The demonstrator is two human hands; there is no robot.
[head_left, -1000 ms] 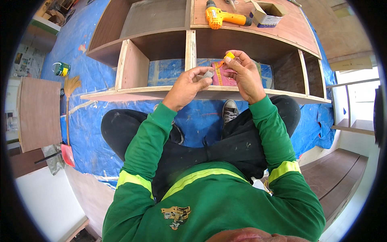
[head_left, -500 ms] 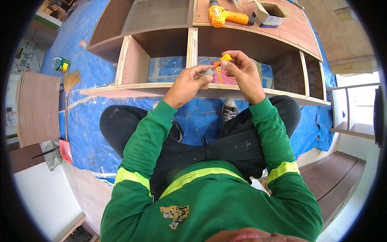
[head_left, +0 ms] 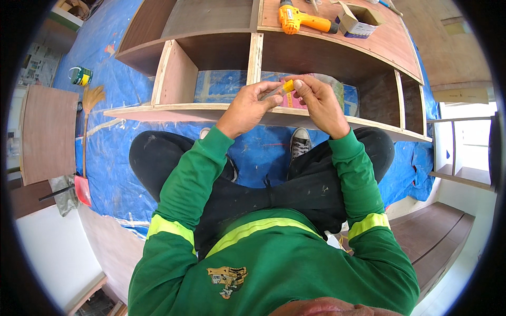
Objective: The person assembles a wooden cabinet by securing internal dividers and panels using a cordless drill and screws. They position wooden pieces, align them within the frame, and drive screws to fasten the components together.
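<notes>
The person sits cross-legged on a blue tarpaulin (head_left: pixel 105 152), green sleeves reaching up from the lower edge of the frame toward the middle top, where both hands meet just in front of a plywood shelf unit (head_left: pixel 253 58) lying on its back. The left hand (head_left: pixel 246 108) is curled, its fingertips pinched in toward the right hand; a thin pale piece seems to run between its fingers, though it is too small to tell what it is. The right hand (head_left: pixel 316 102) is closed around a small yellow object (head_left: pixel 288 86), gripping it between thumb and forefinger so that only its yellow end shows above the knuckles. That object sits just above centre of the frame, at the point where the two hands touch, over the shelf unit's front edge. Behind the hands, through the open compartment, a pink and yellow package (head_left: pixel 295 100) lies on the tarpaulin, mostly hidden by the fingers. On the unit's upper panel, at the top of the frame, rest an orange cordless drill (head_left: pixel 300 18) and, just beside it to the right, a small open cardboard box (head_left: pixel 358 21). At the far left a broom (head_left: pixel 90 105) lies on the tarpaulin with a small tin (head_left: pixel 80 76) near it, and a brown board (head_left: pixel 47 131) lies further left.
</notes>
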